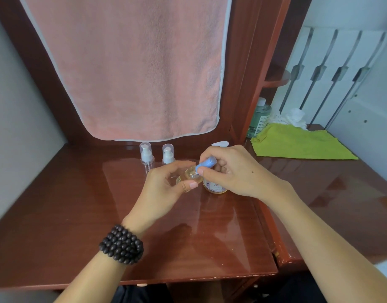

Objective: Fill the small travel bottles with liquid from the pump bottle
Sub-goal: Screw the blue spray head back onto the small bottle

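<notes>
My left hand [166, 184] grips a small clear travel bottle [189, 174] holding amber liquid, raised above the glossy wooden desk [100, 204]. My right hand [229, 171] pinches the bottle's light blue cap [206, 164] between thumb and fingers at the bottle's neck. Behind my right hand stands the pump bottle [215, 187] with amber liquid; only its label and its white pump head [219, 143] show. Two more small clear travel bottles [147, 157] [168, 155] with white pump tops under clear caps stand upright at the back of the desk.
A pink towel [131, 66] hangs over the back panel just above the bottles. A green cloth [297, 143] lies on the desk at the right, with a green liquid bottle [259, 117] and crumpled white tissue [294, 118] behind it. Beads circle my left wrist.
</notes>
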`<state>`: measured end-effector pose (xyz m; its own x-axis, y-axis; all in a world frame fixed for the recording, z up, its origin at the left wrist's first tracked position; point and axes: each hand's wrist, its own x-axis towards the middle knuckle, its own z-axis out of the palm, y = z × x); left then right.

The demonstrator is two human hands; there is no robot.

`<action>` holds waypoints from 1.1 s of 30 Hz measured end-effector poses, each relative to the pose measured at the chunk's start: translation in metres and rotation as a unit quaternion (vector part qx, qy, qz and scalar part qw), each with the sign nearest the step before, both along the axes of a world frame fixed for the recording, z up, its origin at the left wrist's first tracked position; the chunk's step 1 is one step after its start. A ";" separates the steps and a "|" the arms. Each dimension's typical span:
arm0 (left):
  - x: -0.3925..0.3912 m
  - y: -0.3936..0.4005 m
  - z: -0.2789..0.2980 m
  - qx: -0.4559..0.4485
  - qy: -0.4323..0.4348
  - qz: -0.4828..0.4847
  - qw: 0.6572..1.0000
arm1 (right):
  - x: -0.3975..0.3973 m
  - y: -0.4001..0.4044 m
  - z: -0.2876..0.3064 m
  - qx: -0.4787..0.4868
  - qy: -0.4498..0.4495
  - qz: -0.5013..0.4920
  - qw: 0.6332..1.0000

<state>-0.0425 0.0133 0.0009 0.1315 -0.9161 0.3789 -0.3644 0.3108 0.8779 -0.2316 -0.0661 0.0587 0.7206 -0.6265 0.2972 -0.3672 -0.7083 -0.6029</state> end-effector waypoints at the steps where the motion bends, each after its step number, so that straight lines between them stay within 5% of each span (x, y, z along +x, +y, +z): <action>1: -0.001 0.001 0.000 -0.012 -0.009 0.013 1.000 | 0.001 0.000 -0.001 0.000 -0.007 -0.003 1.000; 4: -0.002 0.005 0.000 -0.036 -0.074 0.068 0.994 | 0.004 0.000 -0.005 -0.001 -0.014 -0.002 1.000; 17: 0.015 0.006 -0.007 -0.041 -0.119 0.097 0.987 | 0.021 -0.004 -0.015 0.004 0.003 -0.013 1.000; 27: 0.044 0.015 -0.004 -0.002 -0.080 0.084 0.993 | 0.058 0.003 -0.008 -0.017 0.010 -0.008 1.000; 33: 0.092 0.025 -0.022 0.033 -0.046 0.169 0.984 | 0.105 0.014 -0.018 0.065 -0.062 -0.007 0.996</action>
<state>0.0491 0.0381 -0.0207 0.4008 -0.8492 0.3440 -0.5157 0.1013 0.8508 -0.1261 -0.0519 0.0404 0.6743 -0.6757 0.2979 -0.2941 -0.6158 -0.7309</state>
